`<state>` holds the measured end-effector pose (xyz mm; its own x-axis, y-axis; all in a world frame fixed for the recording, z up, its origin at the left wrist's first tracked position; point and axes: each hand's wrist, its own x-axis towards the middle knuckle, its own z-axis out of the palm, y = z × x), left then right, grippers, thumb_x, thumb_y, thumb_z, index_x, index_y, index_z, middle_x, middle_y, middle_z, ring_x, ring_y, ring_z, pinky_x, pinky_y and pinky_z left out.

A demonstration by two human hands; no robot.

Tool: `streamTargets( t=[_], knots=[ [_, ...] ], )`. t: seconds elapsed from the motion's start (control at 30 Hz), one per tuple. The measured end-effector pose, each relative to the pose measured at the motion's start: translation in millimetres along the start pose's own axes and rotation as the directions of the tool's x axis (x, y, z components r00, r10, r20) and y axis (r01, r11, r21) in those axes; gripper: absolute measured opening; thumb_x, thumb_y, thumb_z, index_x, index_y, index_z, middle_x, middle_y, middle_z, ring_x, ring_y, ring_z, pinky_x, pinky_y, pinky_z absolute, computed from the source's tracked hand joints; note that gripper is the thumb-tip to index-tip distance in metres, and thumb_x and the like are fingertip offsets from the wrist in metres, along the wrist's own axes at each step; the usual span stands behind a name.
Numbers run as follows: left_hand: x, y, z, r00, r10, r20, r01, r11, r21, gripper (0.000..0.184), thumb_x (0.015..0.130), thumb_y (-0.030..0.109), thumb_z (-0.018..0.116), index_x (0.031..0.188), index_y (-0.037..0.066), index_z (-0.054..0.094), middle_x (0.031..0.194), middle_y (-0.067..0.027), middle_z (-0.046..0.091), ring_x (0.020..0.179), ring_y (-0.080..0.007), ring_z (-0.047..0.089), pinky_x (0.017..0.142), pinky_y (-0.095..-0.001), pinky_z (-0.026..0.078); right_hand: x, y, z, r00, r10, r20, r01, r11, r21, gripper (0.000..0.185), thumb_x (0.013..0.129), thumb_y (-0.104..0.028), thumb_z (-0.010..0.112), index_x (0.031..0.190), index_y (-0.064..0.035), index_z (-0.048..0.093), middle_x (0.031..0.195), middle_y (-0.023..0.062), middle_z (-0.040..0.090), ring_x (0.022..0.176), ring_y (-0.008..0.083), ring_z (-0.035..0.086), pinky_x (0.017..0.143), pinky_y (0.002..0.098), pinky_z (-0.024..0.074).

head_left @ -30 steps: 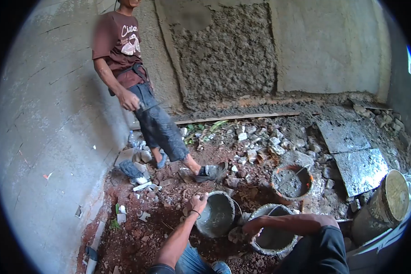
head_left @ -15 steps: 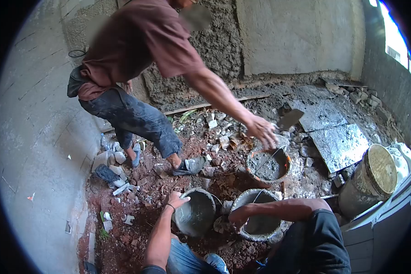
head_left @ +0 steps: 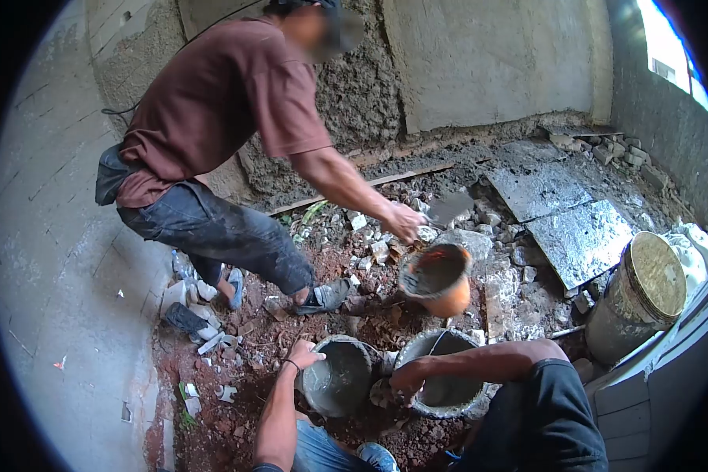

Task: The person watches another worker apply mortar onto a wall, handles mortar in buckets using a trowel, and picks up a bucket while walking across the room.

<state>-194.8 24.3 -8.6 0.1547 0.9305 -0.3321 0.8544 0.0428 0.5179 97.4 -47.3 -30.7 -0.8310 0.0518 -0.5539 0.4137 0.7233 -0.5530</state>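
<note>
My left hand grips the upper-left rim of a grey, mortar-smeared bucket, its thumb lying along the edge. This bucket tilts towards me and its inside looks nearly bare. Closed at the left rim of a second mortar-crusted bucket is my right hand; its fingertips are partly hidden. A thin wire handle crosses the second bucket. Beyond both, an orange bucket with grey residue inside leans over, just below a co-worker's hand. A trowel is beside that hand.
A co-worker bends forward at the left. Wet grey boards lie at the right, near a tall dirty bucket. Broken rubble covers the red soil, and a wooden strip runs along the rough wall.
The orange bucket has shifted left and tipped over to one side. The co-worker's hand and the trowel have moved left. My hands stay almost in place on the two near buckets.
</note>
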Motion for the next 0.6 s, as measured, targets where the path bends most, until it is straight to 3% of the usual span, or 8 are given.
streamTargets(
  t=[0.07,0.13,0.2,0.3,0.37,0.47,0.53,0.6],
  knots=[
    [12,-9,1,1.0,0.017,-0.004,-0.017,1.0,-0.016,0.028,0.066,0.029,0.077,0.068,0.004,0.065,0.063,-0.0065,0.062,0.058,-0.0142,0.056,0.057,-0.0328,0.044,4,2,0,0.998,-0.065,-0.01,0.065,0.996,-0.065,0.044,0.073,-0.032,0.073,0.101,-0.0006,0.064,0.09,0.0155,0.066,0.075,0.0265,0.064,0.059,0.0377,0.0527],
    [18,-21,4,0.997,0.074,0.014,-0.069,0.968,-0.242,0.027,0.065,0.027,0.077,0.075,0.004,0.068,0.064,-0.0064,0.062,0.058,-0.0144,0.056,0.058,-0.0317,0.045,19,19,11,0.996,-0.088,-0.014,0.086,0.994,-0.065,0.042,0.073,-0.032,0.073,0.098,0.0005,0.065,0.086,0.0155,0.066,0.073,0.0266,0.064,0.059,0.0375,0.0523],
    [14,-21,7,0.998,0.052,0.019,-0.048,0.981,-0.187,0.029,0.066,0.026,0.076,0.081,0.003,0.069,0.068,-0.0068,0.064,0.061,-0.0151,0.058,0.061,-0.0311,0.046,22,21,15,0.994,-0.111,-0.01,0.11,0.992,-0.065,0.041,0.072,-0.031,0.073,0.096,0.0016,0.065,0.082,0.0154,0.066,0.071,0.0266,0.064,0.058,0.0374,0.0519],
    [15,-25,16,0.998,0.064,0.023,-0.066,0.988,0.14,0.033,0.068,0.032,0.074,0.087,0.005,0.069,0.075,-0.0093,0.066,0.069,-0.0178,0.061,0.067,-0.0325,0.047,15,18,10,1.0,-0.023,0.003,0.023,1.0,-0.007,0.041,0.072,-0.032,0.072,0.101,-0.0048,0.065,0.085,0.0154,0.066,0.074,0.0311,0.063,0.065,0.0414,0.0489],
    [22,-30,19,0.998,0.058,0.026,-0.06,0.996,0.064,0.034,0.068,0.032,0.074,0.088,0.005,0.069,0.075,-0.0094,0.066,0.069,-0.018,0.061,0.068,-0.0326,0.047,7,9,4,0.994,0.1,0.048,-0.098,0.995,-0.031,0.046,0.069,-0.033,0.074,0.104,-0.0053,0.064,0.085,0.0165,0.066,0.075,0.0313,0.063,0.064,0.0411,0.0495],
    [29,-34,22,0.998,0.038,0.04,-0.039,0.999,0.028,0.032,0.07,0.03,0.073,0.09,0.005,0.07,0.077,-0.0096,0.067,0.07,-0.0173,0.061,0.069,-0.0323,0.047,6,11,5,1.0,0.027,0.006,-0.027,0.997,-0.067,0.053,0.068,-0.035,0.077,0.101,0.0037,0.062,0.085,0.0165,0.066,0.074,0.0258,0.064,0.061,0.0373,0.053],
    [31,-36,26,0.997,0.069,0.037,-0.065,0.993,-0.096,0.032,0.069,0.031,0.074,0.08,0.001,0.067,0.074,-0.0136,0.065,0.071,-0.0216,0.061,0.07,-0.0357,0.046,4,14,7,0.999,0.031,0.02,-0.03,0.999,-0.018,0.054,0.067,-0.036,0.077,0.105,0.0002,0.061,0.085,0.0167,0.066,0.074,0.028,0.064,0.062,0.0389,0.0516],
    [26,-26,23,0.998,0.057,0.039,-0.054,0.996,-0.074,0.031,0.069,0.03,0.074,0.079,0.002,0.067,0.072,-0.0122,0.064,0.069,-0.0201,0.061,0.068,-0.0356,0.046,-4,9,3,0.999,0.035,0.035,-0.036,0.999,0.032,0.056,0.066,-0.036,0.076,0.108,-0.0033,0.061,0.084,0.0169,0.066,0.075,0.0301,0.063,0.063,0.0405,0.0502]
  ],
)
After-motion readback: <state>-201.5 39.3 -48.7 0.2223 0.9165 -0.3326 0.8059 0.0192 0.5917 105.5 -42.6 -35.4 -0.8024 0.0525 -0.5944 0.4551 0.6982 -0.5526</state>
